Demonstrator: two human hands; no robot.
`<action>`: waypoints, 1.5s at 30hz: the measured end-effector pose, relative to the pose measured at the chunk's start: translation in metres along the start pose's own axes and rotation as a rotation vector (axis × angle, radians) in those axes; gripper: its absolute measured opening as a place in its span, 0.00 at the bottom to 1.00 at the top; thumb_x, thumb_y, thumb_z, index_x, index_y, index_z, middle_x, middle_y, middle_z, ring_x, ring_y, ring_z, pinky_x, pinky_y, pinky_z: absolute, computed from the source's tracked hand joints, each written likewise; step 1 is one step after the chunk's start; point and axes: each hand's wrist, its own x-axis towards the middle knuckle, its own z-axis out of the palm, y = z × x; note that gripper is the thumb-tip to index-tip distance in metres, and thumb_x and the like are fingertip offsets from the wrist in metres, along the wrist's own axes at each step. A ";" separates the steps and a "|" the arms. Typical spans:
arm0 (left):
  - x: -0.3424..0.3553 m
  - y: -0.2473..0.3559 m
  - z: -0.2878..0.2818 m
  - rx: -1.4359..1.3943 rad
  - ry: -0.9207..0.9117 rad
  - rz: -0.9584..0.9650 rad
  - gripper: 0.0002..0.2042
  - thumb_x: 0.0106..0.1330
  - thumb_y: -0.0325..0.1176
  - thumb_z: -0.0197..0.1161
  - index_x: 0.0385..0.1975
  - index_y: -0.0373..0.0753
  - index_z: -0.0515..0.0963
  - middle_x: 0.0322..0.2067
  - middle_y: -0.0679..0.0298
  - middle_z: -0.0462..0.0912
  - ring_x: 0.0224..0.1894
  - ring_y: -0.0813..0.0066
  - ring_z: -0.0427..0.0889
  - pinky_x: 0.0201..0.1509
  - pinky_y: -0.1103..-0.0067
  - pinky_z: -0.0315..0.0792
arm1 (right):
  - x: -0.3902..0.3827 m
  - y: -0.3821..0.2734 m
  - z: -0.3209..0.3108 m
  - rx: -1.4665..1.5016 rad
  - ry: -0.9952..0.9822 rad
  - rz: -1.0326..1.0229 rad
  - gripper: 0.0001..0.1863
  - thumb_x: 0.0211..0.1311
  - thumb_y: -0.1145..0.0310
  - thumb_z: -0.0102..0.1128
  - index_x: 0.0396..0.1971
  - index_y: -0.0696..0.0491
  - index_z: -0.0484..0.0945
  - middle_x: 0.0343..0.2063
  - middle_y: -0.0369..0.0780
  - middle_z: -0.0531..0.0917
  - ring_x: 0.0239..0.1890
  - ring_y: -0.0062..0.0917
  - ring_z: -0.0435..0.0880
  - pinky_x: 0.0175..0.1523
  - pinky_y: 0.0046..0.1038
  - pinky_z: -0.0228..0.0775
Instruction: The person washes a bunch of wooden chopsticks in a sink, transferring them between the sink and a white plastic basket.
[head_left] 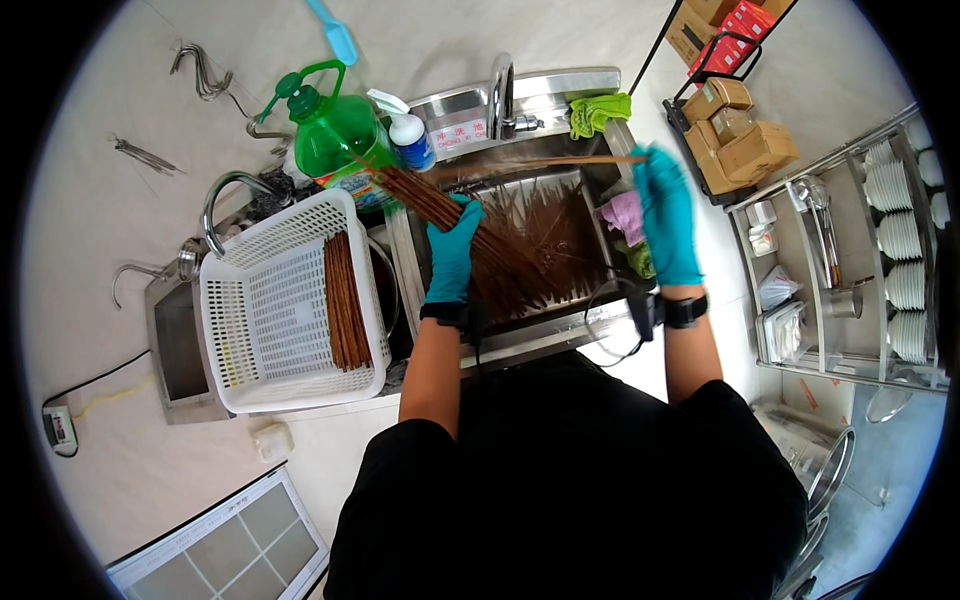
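My left hand (452, 258), in a teal glove, is closed round a bundle of long brown chopsticks (418, 196) that slants over the left side of the sink. Out to the right, my gloved right hand (668, 215) pinches a thin brown chopstick (575, 161), which points left across the sink; motion smears both. More chopsticks (545, 235) lie heaped in the metal sink (545, 326). A white plastic basket (212, 310) stands left of the sink, with a row of chopsticks (345, 300) along its right side.
Behind the sink are a faucet (502, 95), a green jug (335, 125), a spray bottle (408, 130) and a green cloth (600, 113). A pink cloth (624, 215) hangs by the right rim. Cartons (755, 150) and a dish rack (820, 330) stand farther right.
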 end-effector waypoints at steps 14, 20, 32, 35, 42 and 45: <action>-0.003 0.018 0.007 -0.538 0.112 -0.043 0.10 0.62 0.41 0.58 0.34 0.41 0.72 0.32 0.63 0.76 0.38 0.69 0.76 0.49 0.66 0.73 | -0.058 0.117 0.016 -0.235 -0.030 0.155 0.09 0.59 0.70 0.57 0.38 0.56 0.76 0.36 0.36 0.81 0.38 0.18 0.77 0.47 0.20 0.69; -0.016 0.041 0.020 -0.576 0.266 -0.183 0.16 0.60 0.47 0.59 0.40 0.43 0.71 0.36 0.65 0.76 0.41 0.70 0.76 0.55 0.65 0.70 | -0.062 0.110 0.029 -0.347 -0.075 0.076 0.07 0.57 0.73 0.59 0.36 0.56 0.78 0.32 0.35 0.82 0.34 0.15 0.77 0.42 0.18 0.69; -0.012 0.049 0.023 -0.614 0.169 -0.049 0.09 0.62 0.40 0.59 0.33 0.42 0.73 0.32 0.66 0.76 0.37 0.72 0.75 0.52 0.70 0.71 | -0.065 0.086 0.034 -0.831 -0.417 -0.300 0.09 0.57 0.75 0.58 0.38 0.58 0.78 0.34 0.34 0.80 0.38 0.16 0.77 0.43 0.19 0.70; -0.011 0.050 0.018 -0.688 0.090 -0.025 0.08 0.62 0.38 0.59 0.32 0.42 0.73 0.30 0.65 0.76 0.36 0.73 0.75 0.51 0.71 0.71 | -0.065 0.081 0.035 -0.811 -0.452 -0.373 0.12 0.56 0.75 0.59 0.42 0.56 0.77 0.36 0.35 0.79 0.40 0.17 0.76 0.46 0.20 0.68; -0.014 0.068 0.033 -0.706 0.069 0.040 0.06 0.63 0.36 0.57 0.31 0.41 0.73 0.30 0.66 0.76 0.35 0.75 0.75 0.51 0.70 0.72 | -0.053 0.093 0.024 -0.008 -0.118 0.167 0.19 0.66 0.57 0.46 0.52 0.51 0.70 0.45 0.35 0.74 0.48 0.20 0.70 0.55 0.24 0.61; -0.016 0.071 0.045 -0.695 0.038 0.061 0.04 0.63 0.33 0.56 0.33 0.41 0.72 0.31 0.65 0.76 0.35 0.74 0.75 0.51 0.70 0.72 | -0.061 0.089 0.037 0.215 -0.331 0.536 0.22 0.65 0.51 0.45 0.51 0.49 0.71 0.47 0.36 0.72 0.51 0.23 0.70 0.54 0.27 0.62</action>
